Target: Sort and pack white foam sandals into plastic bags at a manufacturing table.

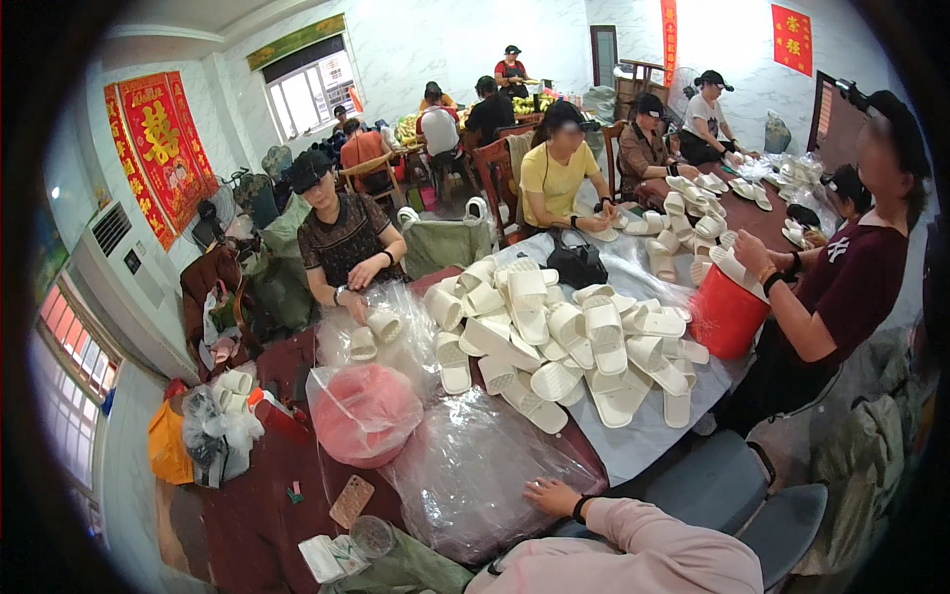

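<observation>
Right hand [552, 498]: fingers spread, pressing nothing between them, laid on clear plastic sheeting [475, 455], directly beneath. Left hand: out of view, grip cannot be told. White slippers [604, 337]: heap, just beyond sheeting. Table [247, 510]: dark red, showing left of phone [351, 501]. Walls [435, 49]: pale, marbled, far. Grey chair [712, 485]: right, beside near edge.

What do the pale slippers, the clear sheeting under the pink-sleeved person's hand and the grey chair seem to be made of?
Pale slippers: probably moulded foam or soft plastic, matte, judging by their thick, one-tone bodies.
Clear sheeting: thin plastic film, glossy, see-through with wrinkled bright highlights.
Grey chair: perhaps plastic, smooth and dull; a covering is possible.
</observation>
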Tool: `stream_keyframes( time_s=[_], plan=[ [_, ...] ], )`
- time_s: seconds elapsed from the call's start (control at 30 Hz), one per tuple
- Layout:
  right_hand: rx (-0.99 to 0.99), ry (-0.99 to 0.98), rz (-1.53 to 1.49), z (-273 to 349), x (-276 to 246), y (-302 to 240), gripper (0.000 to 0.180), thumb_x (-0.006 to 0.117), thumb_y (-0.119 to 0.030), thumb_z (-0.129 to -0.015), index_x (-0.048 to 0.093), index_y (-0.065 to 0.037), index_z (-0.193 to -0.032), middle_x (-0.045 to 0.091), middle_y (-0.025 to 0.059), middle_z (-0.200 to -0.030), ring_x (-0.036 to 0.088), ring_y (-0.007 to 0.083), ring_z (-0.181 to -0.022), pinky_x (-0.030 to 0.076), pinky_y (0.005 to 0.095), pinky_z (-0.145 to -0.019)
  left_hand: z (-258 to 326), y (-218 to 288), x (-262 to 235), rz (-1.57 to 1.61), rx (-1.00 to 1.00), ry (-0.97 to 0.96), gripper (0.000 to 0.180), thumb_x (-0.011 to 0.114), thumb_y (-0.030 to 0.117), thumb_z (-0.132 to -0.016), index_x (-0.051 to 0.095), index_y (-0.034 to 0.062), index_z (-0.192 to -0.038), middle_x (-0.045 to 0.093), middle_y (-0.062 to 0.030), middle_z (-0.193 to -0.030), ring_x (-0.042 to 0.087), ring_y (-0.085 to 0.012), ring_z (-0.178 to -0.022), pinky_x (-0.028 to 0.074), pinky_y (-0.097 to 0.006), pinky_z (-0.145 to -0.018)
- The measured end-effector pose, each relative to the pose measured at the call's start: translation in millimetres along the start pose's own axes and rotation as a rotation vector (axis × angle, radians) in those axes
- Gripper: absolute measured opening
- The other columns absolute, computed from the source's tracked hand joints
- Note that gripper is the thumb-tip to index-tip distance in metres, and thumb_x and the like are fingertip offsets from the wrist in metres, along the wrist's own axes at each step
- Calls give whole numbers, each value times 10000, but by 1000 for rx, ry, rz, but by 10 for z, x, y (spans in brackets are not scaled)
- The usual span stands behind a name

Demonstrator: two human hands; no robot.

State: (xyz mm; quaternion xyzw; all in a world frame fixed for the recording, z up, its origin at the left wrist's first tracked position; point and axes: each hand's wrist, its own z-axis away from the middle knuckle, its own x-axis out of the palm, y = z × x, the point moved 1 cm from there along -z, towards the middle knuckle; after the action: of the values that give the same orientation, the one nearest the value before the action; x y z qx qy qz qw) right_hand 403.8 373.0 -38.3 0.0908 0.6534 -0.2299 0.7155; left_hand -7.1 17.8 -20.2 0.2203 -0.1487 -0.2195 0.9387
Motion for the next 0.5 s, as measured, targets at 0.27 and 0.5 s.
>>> stream_keyframes(
  time_s=[0.27, 0.5],
  plan=[
    [51, -38, -28, 11, 20, 13, 472, 503, -216, -805, 405, -177, -1265, 342, 62, -1362, 336, 292, -1237, 378, 466, -914, -71, -56, 43, 51, 23, 80, 370, 449, 219, -901, 441, -2, -1198, 492, -121, -1214, 444, -248, -1101, 360, -370, -911],
    [28, -84, -83, 27, -88, 4, 538, 505, -181, -804, 332, -176, -1314, 275, 70, -1401, 307, 312, -1261, 329, 475, -967, -57, -140, 156, 116, 36, 162, 367, 449, 221, -900, 447, -1, -1192, 494, -120, -1212, 444, -245, -1103, 362, -372, -908]
  ],
)
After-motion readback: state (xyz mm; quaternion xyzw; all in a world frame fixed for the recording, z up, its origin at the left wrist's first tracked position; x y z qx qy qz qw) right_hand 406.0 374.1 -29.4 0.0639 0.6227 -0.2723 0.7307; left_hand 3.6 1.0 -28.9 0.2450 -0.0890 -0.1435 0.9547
